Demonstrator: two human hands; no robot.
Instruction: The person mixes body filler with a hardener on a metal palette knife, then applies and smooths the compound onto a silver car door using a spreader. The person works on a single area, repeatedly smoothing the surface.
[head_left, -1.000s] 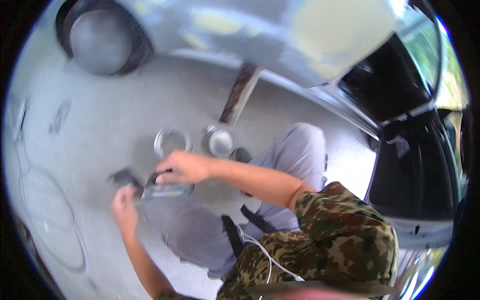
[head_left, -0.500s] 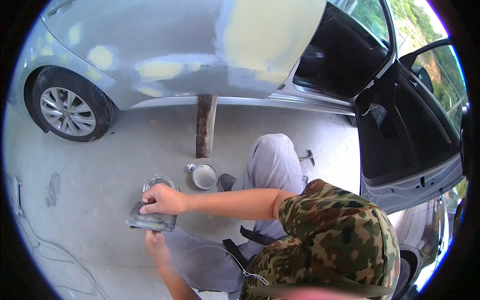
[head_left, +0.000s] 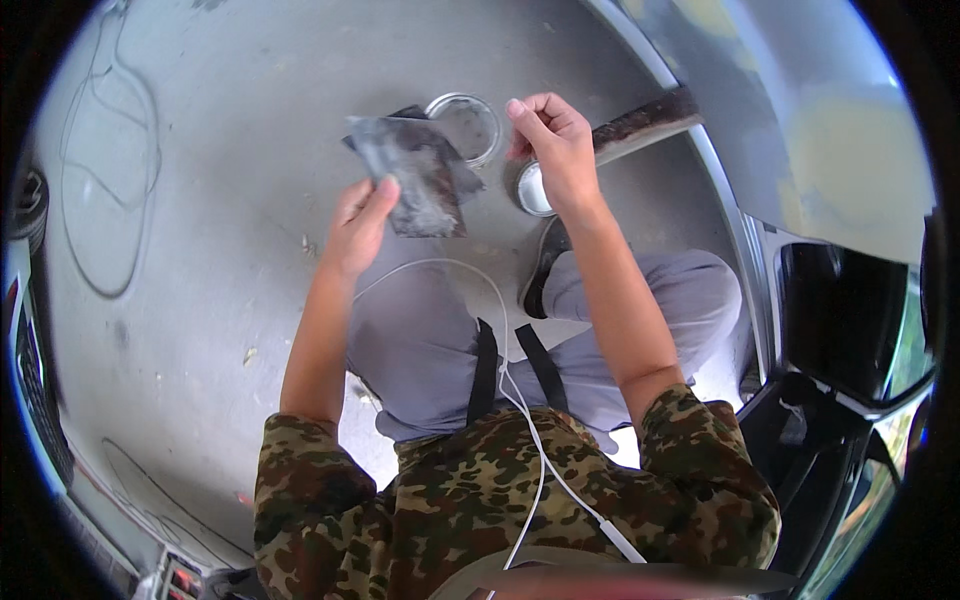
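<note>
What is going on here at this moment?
Someone in a camouflage shirt is beside a car with patchy paint. The left hand holds a smeared flat plate, with a second dark plate behind it. The right hand is raised, partly hiding a round tin on the floor; whether it pinches anything is not clear.

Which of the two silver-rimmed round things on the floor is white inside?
The tin partly behind the right hand: its inside shows white, while the other round thing, partly behind the dark plates, shows grey.

Pale grey floor [head_left: 230, 230], daylight [head_left: 868, 515] at far right
</note>
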